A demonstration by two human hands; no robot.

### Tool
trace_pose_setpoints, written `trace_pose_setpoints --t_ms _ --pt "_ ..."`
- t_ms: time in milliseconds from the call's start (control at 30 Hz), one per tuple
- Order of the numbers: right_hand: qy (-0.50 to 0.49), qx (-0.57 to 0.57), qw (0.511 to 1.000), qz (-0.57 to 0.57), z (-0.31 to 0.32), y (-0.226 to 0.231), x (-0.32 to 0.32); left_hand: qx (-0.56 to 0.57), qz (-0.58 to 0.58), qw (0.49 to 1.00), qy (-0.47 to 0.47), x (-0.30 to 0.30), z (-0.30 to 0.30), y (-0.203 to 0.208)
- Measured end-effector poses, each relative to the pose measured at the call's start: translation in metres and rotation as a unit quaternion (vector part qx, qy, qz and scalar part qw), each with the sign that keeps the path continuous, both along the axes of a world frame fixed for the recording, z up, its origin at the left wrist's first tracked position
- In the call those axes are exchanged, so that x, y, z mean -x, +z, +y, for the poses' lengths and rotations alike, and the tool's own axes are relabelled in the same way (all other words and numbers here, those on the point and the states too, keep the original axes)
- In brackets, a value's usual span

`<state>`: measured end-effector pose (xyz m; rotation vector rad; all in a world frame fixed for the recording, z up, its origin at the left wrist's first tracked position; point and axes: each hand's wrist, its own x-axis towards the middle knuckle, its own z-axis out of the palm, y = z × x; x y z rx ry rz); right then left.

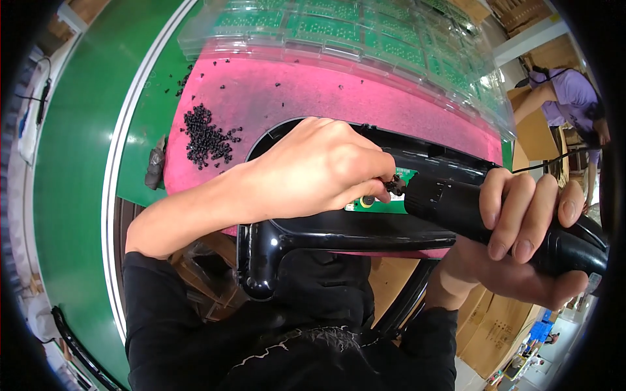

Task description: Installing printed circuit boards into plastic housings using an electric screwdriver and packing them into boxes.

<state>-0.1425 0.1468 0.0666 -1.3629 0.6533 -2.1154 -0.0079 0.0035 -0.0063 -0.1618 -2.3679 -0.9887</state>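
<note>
My left hand is closed, and several small black screws show between its thumb and fingers. They are right beside the tip end of a black electric screwdriver. My right hand is wrapped around the screwdriver's body, which lies almost level and points left. Beneath both hands is a glossy black plastic housing with a curved, handle-like bar on its near side. Inside the housing sits a green circuit board, partly hidden by my left hand. The screwdriver's bit cannot be made out.
A pile of black screws lies on the pink mat, with stray ones around it. Clear plastic trays of green circuit boards stand at the back. A dark lump rests at the mat's left edge. Another person is at the far right.
</note>
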Motion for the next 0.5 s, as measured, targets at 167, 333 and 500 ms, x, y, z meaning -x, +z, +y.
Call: trace_pose_setpoints --t_ms 167,333,500 --pt "0.007 -0.043 0.999 0.033 -0.013 -0.009 0.007 -0.019 -0.027 0.999 0.028 0.0 -0.007 -0.002" --pt "-0.013 -0.099 0.995 0.019 -0.026 -0.033 0.005 0.06 -0.052 0.985 0.153 -0.002 -0.008 0.002" --pt "-0.025 -0.127 0.991 0.033 -0.033 -0.037 0.002 0.035 -0.097 0.98 0.171 -0.004 -0.008 0.008"
